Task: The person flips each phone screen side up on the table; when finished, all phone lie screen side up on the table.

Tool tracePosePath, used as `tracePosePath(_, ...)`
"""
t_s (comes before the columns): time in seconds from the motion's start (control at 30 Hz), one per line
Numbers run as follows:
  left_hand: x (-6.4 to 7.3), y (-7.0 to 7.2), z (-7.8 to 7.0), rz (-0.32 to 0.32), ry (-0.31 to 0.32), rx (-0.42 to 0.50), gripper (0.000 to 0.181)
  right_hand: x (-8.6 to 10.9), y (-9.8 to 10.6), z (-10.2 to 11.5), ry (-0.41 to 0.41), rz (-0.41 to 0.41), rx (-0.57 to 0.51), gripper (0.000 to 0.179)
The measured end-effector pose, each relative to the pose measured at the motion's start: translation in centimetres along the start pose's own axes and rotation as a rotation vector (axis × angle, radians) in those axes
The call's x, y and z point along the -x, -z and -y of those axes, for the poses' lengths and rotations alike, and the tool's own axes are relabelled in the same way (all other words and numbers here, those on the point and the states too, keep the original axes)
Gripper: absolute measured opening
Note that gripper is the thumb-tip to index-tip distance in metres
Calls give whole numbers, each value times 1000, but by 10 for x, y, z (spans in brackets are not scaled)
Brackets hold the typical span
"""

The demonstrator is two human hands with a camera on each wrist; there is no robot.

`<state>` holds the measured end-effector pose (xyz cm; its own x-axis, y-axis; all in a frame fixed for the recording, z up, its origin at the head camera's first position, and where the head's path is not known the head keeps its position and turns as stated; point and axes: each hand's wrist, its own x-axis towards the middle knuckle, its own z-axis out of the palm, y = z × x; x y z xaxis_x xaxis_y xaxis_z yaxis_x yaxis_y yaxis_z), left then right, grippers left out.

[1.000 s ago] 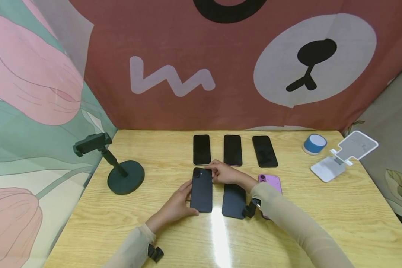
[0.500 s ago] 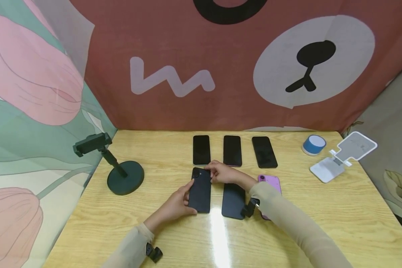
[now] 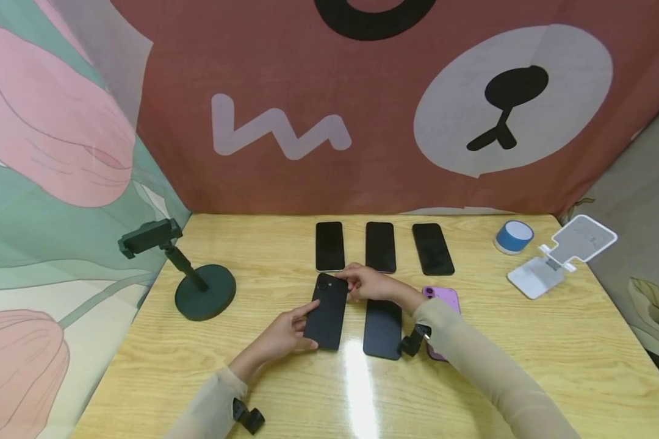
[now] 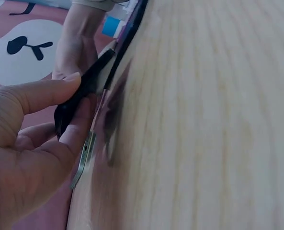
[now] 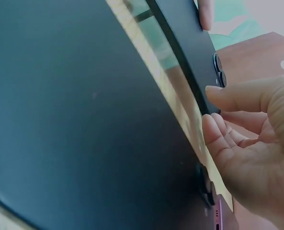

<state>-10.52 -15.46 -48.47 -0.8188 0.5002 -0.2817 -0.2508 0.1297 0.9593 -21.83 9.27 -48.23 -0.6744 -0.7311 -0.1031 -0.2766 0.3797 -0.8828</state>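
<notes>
A dark smartphone [image 3: 328, 317], back side up with its camera at the top left, is held between both hands. My left hand [image 3: 281, 336] grips its left edge; in the left wrist view the thumb lies over it and fingers are underneath, with the phone tilted off the table. At its top right corner my right hand [image 3: 369, 284] pinches the phone between thumb and fingers, as the right wrist view also shows. Beside it a second dark smartphone [image 3: 383, 334] lies on the table, its upper part hidden by the right hand. A pink smartphone [image 3: 445, 299] is partly covered by the right sleeve.
Behind the hands lie three black smartphones [image 3: 381, 247] in a row, screens up. A dark green phone stand [image 3: 205, 292] is at the left. At the right are a white phone stand [image 3: 537, 277] and a blue-and-white round object [image 3: 514, 236]. Fabric hangs behind the wooden table [image 3: 263, 244].
The held phone has tilted, its lower end swinging a little left. My left hand has shifted slightly left with it, while the right hand stays at the top corner.
</notes>
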Motion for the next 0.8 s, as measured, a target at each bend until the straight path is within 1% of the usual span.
tracePosePath(0.17, 2, 3, -2, 24, -7, 82, 82, 5, 7, 4, 17, -21, 9, 55)
tracePosePath(0.3, 1, 6, -3, 44, -21, 145, 82, 8, 10, 5, 6, -38, -14, 57)
tracePosePath(0.37, 1, 6, -4, 45, -26, 158, 82, 10, 10, 3, 6, -38, -52, 58)
tracePosePath(0.43, 1, 7, -5, 45, -31, 170, 82, 11, 10, 0, 12, -31, -115, 59)
tracePosePath(0.53, 0, 7, -7, 52, -36, 184, 83, 15, 9, -4, 24, -18, -240, 59)
tracePosePath(0.6, 0, 7, -9, 58, -40, 195, 83, 17, 9, -5, 34, -28, -294, 58)
tracePosePath(0.8, 0, 5, -11, 71, -39, 212, 84, 21, 8, -6, 25, -83, -328, 58)
